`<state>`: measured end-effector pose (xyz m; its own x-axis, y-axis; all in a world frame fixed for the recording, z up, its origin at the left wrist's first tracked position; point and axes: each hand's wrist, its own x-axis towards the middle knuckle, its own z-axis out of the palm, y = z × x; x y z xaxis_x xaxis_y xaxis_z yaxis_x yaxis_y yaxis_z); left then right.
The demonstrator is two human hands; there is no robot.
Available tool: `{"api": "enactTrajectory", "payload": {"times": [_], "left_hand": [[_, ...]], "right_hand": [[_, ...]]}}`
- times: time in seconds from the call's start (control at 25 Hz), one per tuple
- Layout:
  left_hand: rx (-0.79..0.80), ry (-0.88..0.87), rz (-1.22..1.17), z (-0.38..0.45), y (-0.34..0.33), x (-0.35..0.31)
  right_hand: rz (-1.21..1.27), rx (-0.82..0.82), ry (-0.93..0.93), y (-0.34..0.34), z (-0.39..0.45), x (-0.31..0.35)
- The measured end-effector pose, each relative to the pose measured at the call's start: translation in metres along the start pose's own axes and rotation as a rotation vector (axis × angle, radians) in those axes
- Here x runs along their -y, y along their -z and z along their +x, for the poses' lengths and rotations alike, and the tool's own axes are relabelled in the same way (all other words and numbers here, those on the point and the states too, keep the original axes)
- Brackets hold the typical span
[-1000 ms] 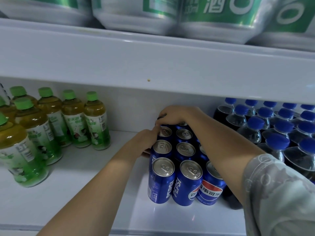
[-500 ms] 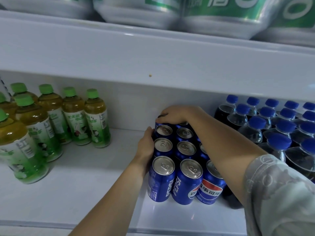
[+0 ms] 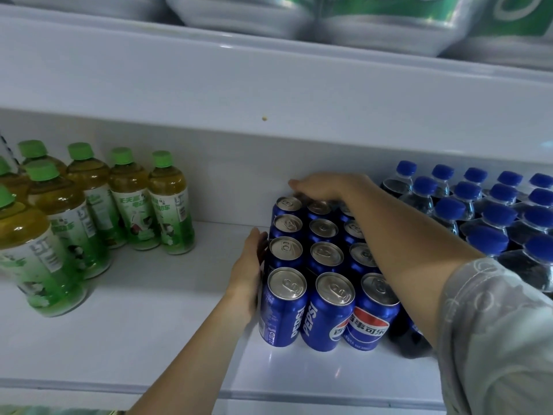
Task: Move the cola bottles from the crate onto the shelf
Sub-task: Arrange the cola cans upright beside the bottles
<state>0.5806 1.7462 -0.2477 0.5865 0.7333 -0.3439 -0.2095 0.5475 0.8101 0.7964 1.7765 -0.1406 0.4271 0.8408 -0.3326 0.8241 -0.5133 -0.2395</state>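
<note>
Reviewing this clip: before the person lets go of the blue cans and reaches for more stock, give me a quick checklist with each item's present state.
1. Blue cans upright, packed in rows: ok.
2. Left hand flat against the block's left side: ok.
3. Right hand resting over the back row: ok.
4. Bare shelf between cans and green-capped tea bottles: ok.
5. Cans flush against the blue-capped cola bottles: cannot tell, arm hides it.
6. Crate in view: not ok.

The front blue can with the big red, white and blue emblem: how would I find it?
On the white lower shelf, find the block of blue cola cans between green-capped tea bottles and blue-capped bottles. In its front row, the rightmost can alone faces out a round emblem; its neighbours show white PEPSI lettering.
</note>
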Motion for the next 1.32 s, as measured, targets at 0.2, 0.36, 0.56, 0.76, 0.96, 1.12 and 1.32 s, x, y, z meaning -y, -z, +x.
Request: {"api": "enactTrajectory", "payload": {"times": [0.2, 0.36, 0.56, 0.76, 0.96, 1.12, 1.32], "left_hand": [[0.098, 0.041, -0.049, -0.016, 0.001, 0.013], [0.094, 0.035, -0.092, -0.016, -0.001, 0.013], [0.102, 0.016, -0.07, -0.018, 0.003, 0.015], [0.108, 0.017, -0.104, -0.017, 0.005, 0.021], [0.082, -0.015, -0.109, -0.014, 0.007, 0.024], [0.125, 0.002, -0.149, -0.017, 0.008, 0.027], [0.157, -0.006, -0.198, -0.023, 0.003, 0.027]], "right_hand": [[-0.005, 0.039, -0.005, 0.003, -0.007, -0.008], [-0.023, 0.05, 0.011, 0.0, -0.006, -0.007], [-0.05, 0.063, -0.03, -0.001, -0.004, -0.016], [-0.063, 0.06, -0.058, -0.003, -0.001, -0.018], [0.046, 0.02, -0.082, -0.01, 0.0, 0.006], [0.029, 0.073, -0.073, -0.017, 0.003, 0.013], [0.028, 0.089, -0.068, -0.019, 0.003, 0.013]]}}
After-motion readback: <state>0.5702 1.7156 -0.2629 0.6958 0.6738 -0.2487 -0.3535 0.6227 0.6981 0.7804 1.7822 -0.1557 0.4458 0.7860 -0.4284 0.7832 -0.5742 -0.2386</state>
